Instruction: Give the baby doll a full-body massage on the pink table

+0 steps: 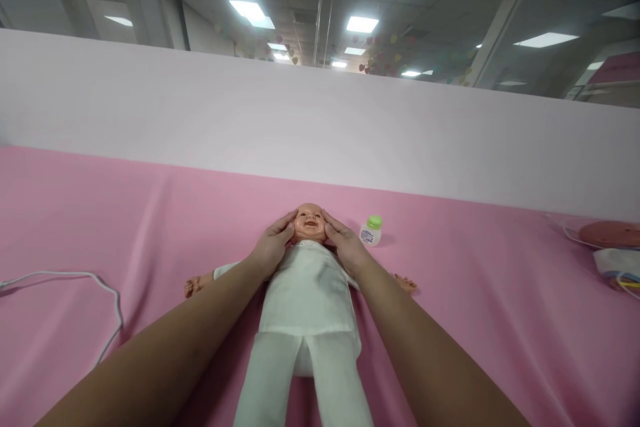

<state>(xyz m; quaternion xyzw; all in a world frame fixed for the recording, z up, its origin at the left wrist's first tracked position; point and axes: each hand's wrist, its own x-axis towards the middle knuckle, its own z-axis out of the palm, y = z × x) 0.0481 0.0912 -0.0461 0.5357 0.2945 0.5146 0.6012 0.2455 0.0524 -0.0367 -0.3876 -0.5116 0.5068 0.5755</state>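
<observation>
Plastic doll (309, 283) in white cloth (311, 310), left hand (273, 244) and right hand (347, 244) clasping its glossy round head (309, 223)

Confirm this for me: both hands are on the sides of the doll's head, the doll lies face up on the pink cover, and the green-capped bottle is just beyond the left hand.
One thing is wrong: the head view shows the green-capped bottle beside the right hand, not the left hand. The rest stands.
</observation>
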